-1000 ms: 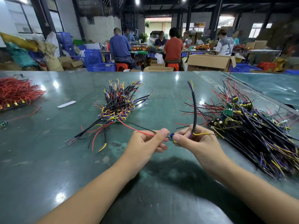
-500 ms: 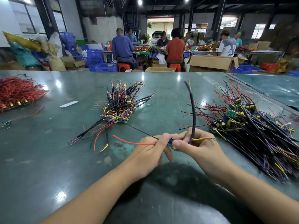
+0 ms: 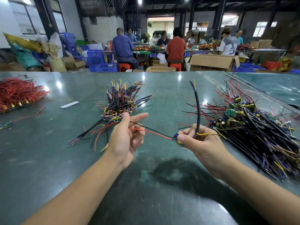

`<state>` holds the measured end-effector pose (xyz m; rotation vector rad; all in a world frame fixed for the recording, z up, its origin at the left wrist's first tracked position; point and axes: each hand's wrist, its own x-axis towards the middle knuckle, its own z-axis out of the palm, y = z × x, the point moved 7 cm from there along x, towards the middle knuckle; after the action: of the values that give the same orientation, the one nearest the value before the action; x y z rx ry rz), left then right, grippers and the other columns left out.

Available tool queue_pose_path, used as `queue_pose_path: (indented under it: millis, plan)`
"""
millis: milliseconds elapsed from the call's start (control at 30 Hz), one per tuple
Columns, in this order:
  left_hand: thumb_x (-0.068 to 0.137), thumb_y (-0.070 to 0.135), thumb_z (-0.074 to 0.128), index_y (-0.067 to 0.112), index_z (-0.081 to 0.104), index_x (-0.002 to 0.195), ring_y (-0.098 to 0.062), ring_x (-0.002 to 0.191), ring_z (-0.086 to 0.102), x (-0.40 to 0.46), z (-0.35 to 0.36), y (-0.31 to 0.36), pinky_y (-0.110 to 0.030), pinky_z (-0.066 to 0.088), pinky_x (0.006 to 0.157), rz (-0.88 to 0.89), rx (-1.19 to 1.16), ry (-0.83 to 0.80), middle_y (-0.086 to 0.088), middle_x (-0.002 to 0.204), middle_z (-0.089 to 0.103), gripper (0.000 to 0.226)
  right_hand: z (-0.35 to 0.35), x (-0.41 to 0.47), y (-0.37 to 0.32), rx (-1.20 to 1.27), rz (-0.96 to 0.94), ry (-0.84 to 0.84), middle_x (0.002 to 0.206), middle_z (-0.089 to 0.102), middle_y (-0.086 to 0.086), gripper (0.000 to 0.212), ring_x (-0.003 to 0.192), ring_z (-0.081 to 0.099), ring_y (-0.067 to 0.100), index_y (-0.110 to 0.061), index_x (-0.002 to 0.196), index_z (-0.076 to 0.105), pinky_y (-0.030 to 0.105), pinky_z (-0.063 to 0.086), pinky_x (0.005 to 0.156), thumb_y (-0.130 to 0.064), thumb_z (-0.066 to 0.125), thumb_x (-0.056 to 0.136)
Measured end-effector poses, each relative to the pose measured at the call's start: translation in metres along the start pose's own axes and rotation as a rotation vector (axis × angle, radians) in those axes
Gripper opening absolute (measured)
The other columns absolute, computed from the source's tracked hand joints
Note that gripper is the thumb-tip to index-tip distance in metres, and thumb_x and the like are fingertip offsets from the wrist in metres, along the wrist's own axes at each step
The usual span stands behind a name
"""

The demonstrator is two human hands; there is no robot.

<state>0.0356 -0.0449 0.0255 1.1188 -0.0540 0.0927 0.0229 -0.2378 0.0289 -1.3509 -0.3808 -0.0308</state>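
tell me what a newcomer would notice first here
The right hand pinches a small blue and yellow circuit board, its thick black cable standing upright, thin red and black leads reaching the left hand. A sprawling heap of black, purple and yellow wired boards covers the green table at right; a red wire pile lies far left.

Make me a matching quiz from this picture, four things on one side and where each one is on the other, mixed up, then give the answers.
1 red wires
2 white strip
3 black cable
4 box

A upright in the right hand
B behind the table
C far left on the table
D lying right of the red wires

Pairs: 1-C, 2-D, 3-A, 4-B
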Motion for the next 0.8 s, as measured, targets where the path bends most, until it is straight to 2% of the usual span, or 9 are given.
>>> queue_pose_path:
  millis: [133, 200, 267, 300, 367, 500, 633, 700, 800]
  plan:
    - [0.059, 0.079, 0.059, 0.017, 0.063, 0.117, -0.008, 0.049, 0.048, -0.009, 0.025, -0.013, -0.019, 0.038, 0.046, -0.048, 0.031, -0.270, 0.000, 0.074, 0.065, 0.085, 0.001, -0.001, -0.003, 0.018, -0.012, 0.030, 0.073, 0.067, 0.005, 0.023, 0.066, 0.060, 0.015, -0.018, 0.056, 0.055, 0.024, 0.050, 0.067, -0.019, 0.078, 0.058]
    - [0.062, 0.059, 0.077, 0.020, 0.067, 0.111, -0.008, 0.059, 0.055, -0.015, 0.034, -0.026, -0.021, 0.047, 0.051, -0.062, 0.131, -0.355, -0.001, 0.085, 0.066, 0.064, 0.002, -0.002, -0.004, -0.045, -0.038, 0.024, 0.072, 0.068, 0.003, 0.021, 0.066, 0.061, 0.012, -0.015, 0.057, 0.056, 0.020, 0.051, 0.066, -0.017, 0.077, 0.060]
    - [0.079, 0.033, 0.071, 0.020, 0.071, 0.105, -0.008, 0.065, 0.058, -0.020, 0.038, -0.033, -0.022, 0.051, 0.060, -0.055, 0.241, -0.388, -0.001, 0.086, 0.067, 0.030, 0.006, -0.003, -0.004, -0.142, -0.072, 0.004, 0.071, 0.068, 0.002, 0.021, 0.066, 0.061, 0.010, -0.014, 0.059, 0.057, 0.018, 0.050, 0.066, -0.014, 0.077, 0.065]
    - [0.080, 0.027, 0.066, 0.019, 0.072, 0.103, -0.008, 0.068, 0.059, -0.020, 0.038, -0.034, -0.022, 0.052, 0.063, -0.048, 0.275, -0.390, -0.001, 0.086, 0.069, 0.025, 0.008, -0.003, -0.004, -0.187, -0.092, -0.007, 0.071, 0.067, 0.003, 0.022, 0.068, 0.061, 0.011, -0.013, 0.060, 0.057, 0.019, 0.049, 0.066, -0.010, 0.077, 0.068]
    - [0.079, 0.024, 0.061, 0.017, 0.074, 0.098, -0.010, 0.071, 0.062, -0.018, 0.035, -0.033, -0.023, 0.053, 0.067, -0.035, 0.286, -0.363, -0.004, 0.084, 0.070, 0.024, 0.011, -0.004, -0.003, -0.265, -0.137, -0.021, 0.073, 0.065, 0.007, 0.022, 0.073, 0.059, 0.015, -0.012, 0.065, 0.058, 0.023, 0.048, 0.068, -0.004, 0.076, 0.073]
    - [0.090, 0.008, 0.056, 0.007, 0.071, 0.101, -0.008, 0.068, 0.065, -0.011, 0.026, -0.020, -0.019, 0.054, 0.066, 0.066, 0.341, -0.219, -0.003, 0.076, 0.070, 0.019, 0.002, 0.000, -0.004, -0.350, -0.133, 0.044, 0.084, 0.065, -0.010, 0.022, 0.075, 0.057, 0.003, -0.019, 0.090, 0.066, 0.017, 0.044, 0.070, -0.030, 0.078, 0.075]
    - [0.091, -0.002, 0.054, -0.003, 0.067, 0.104, -0.004, 0.064, 0.064, -0.008, 0.020, -0.007, -0.014, 0.053, 0.063, 0.173, 0.450, -0.139, -0.007, 0.073, 0.067, 0.019, -0.020, 0.004, -0.005, -0.316, -0.073, 0.161, 0.087, 0.070, -0.006, 0.018, 0.078, 0.055, -0.002, -0.021, 0.097, 0.071, 0.010, 0.041, 0.069, -0.030, 0.065, 0.084]
    - [0.090, -0.005, 0.054, 0.002, 0.068, 0.105, -0.004, 0.064, 0.065, -0.011, 0.024, -0.005, -0.014, 0.053, 0.064, 0.200, 0.503, -0.163, -0.005, 0.074, 0.068, 0.022, -0.024, 0.004, -0.002, -0.450, -0.049, 0.204, 0.090, 0.068, -0.001, 0.015, 0.083, 0.051, 0.005, -0.028, 0.099, 0.070, 0.015, 0.040, 0.075, -0.032, 0.068, 0.085]
    - [0.089, -0.006, 0.056, 0.017, 0.069, 0.100, -0.002, 0.066, 0.065, -0.014, 0.031, -0.007, -0.014, 0.052, 0.067, 0.218, 0.588, -0.226, 0.008, 0.070, 0.070, 0.028, -0.020, 0.003, -0.005, -0.827, -0.109, 0.222, 0.082, 0.057, -0.012, 0.018, 0.086, 0.040, 0.002, -0.040, 0.095, 0.065, 0.004, 0.029, 0.077, -0.041, 0.070, 0.078]
